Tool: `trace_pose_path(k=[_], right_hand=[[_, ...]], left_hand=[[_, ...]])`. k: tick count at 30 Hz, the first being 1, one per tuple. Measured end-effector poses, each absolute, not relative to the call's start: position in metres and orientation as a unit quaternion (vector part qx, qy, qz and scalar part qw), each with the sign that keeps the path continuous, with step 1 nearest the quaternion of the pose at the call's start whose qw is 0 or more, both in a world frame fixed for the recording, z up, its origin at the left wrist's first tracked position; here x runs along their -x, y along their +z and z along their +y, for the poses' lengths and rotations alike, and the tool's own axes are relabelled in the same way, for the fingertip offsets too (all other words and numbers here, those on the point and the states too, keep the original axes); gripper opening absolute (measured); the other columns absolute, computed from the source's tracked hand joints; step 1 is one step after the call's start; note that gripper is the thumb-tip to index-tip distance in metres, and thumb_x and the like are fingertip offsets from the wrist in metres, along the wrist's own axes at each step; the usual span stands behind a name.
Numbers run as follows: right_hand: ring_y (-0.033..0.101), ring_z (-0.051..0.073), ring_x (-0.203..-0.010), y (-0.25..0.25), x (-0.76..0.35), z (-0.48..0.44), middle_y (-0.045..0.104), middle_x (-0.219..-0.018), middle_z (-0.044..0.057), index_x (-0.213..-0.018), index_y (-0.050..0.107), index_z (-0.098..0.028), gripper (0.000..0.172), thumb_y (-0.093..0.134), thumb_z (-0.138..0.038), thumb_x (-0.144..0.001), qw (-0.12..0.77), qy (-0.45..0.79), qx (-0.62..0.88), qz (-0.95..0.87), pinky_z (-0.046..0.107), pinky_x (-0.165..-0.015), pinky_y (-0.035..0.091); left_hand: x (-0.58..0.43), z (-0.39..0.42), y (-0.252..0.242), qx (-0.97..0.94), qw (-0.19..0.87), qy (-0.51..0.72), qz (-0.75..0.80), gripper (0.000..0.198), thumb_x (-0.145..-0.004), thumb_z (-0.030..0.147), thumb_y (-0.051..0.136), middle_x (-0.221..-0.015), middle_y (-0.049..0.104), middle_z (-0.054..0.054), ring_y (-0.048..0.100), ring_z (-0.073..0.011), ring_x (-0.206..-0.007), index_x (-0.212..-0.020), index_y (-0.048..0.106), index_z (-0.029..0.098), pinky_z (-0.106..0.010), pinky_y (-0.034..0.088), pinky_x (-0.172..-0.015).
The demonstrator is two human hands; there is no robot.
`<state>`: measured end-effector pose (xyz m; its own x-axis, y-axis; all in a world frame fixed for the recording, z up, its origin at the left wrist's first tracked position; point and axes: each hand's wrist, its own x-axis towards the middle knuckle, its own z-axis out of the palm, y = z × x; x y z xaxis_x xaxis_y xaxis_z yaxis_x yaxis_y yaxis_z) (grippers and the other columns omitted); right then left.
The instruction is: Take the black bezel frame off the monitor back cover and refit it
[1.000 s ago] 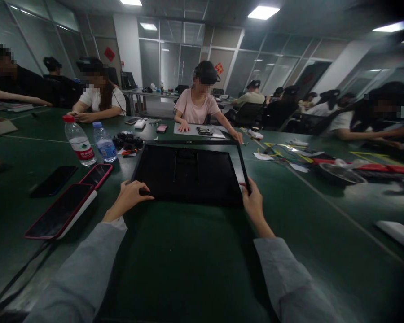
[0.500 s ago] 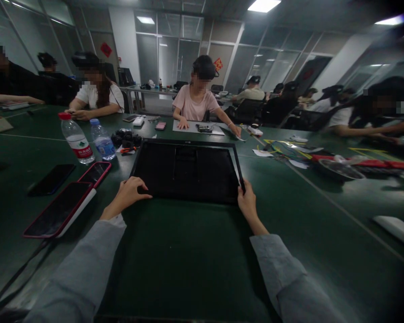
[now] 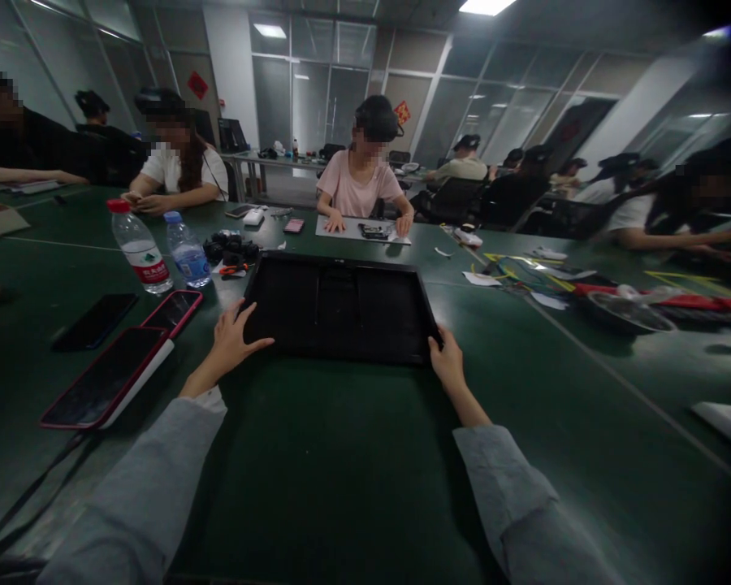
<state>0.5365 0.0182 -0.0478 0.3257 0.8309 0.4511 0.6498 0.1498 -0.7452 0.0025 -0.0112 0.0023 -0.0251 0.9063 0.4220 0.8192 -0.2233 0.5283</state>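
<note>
A black rectangular monitor casing (image 3: 374, 325), shallow like a tray with a raised rim, lies on the green table in front of me. At its near left corner my left hand (image 3: 231, 337) has thumb and fingers spread apart; the thumb reaches along the near edge, and the fingers are by the left rim. My right hand (image 3: 447, 355) is closed on the near right corner, its thumb on top of the rim and its other fingers mostly hidden along the outer side.
To the left are a red-cased phone (image 3: 106, 378), a dark phone (image 3: 96, 321), a red-capped bottle (image 3: 140, 252) and a blue-capped bottle (image 3: 188, 256). Across the table a person (image 3: 365, 179) works at a pale board. Wires (image 3: 524, 272) and a bowl (image 3: 627, 313) lie right.
A pale gap along the casing's right rim has gone, and the rim now sits flush. My left fingers have spread wider and moved up the left side. The person opposite has drawn one hand in.
</note>
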Motion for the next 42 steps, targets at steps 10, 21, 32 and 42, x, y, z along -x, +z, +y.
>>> trace_pose_path(k=[10, 21, 32, 42], right_hand=[[0.063, 0.033, -0.123, -0.049, -0.542, 0.029, 0.068, -0.130, 0.019, -0.134, 0.062, -0.016, 0.057, 0.052, -0.044, -0.086, 0.492, 0.093, 0.653, -0.568, 0.056, -0.110, 0.047], [0.050, 0.040, -0.140, -0.047, -0.542, 0.027, 0.058, -0.145, 0.023, -0.140, 0.055, -0.013, 0.063, 0.049, -0.042, -0.085, 0.459, 0.093, 0.643, -0.606, 0.066, -0.120, 0.033], [0.073, 0.027, -0.086, -0.015, -0.550, 0.003, 0.075, -0.094, 0.004, -0.141, 0.048, -0.024, 0.080, 0.079, -0.052, -0.073, 0.483, 0.418, 0.587, -0.498, 0.043, -0.078, 0.062], [0.069, 0.031, -0.117, -0.021, -0.548, 0.021, 0.073, -0.126, 0.007, -0.147, 0.056, -0.027, 0.087, 0.083, -0.048, -0.067, 0.545, 0.381, 0.556, -0.499, 0.050, -0.101, 0.059]], left_hand=[[0.018, 0.003, -0.016, -0.626, 0.125, 0.381, 0.669, 0.055, -0.094, 0.053, 0.055, -0.132, 0.070, -0.017, 0.067, -0.0319, -0.117, -0.131, 0.068, 0.015, -0.046, 0.051, -0.105], [0.021, 0.012, -0.017, -0.525, 0.233, 0.472, 0.669, 0.057, -0.087, 0.052, 0.070, -0.121, 0.077, -0.015, 0.073, -0.0290, -0.108, -0.132, 0.070, 0.016, -0.042, 0.057, -0.095], [0.042, 0.005, 0.001, -0.437, 0.370, 0.503, 0.648, 0.067, -0.077, 0.051, 0.084, -0.106, 0.080, -0.010, 0.076, -0.0250, -0.090, -0.133, 0.070, 0.019, -0.033, 0.061, -0.074], [0.042, 0.000, 0.001, -0.543, 0.289, 0.435, 0.657, 0.076, -0.070, 0.075, 0.074, -0.110, 0.081, -0.009, 0.074, -0.0326, -0.104, -0.119, 0.078, 0.017, -0.040, 0.059, -0.089]])
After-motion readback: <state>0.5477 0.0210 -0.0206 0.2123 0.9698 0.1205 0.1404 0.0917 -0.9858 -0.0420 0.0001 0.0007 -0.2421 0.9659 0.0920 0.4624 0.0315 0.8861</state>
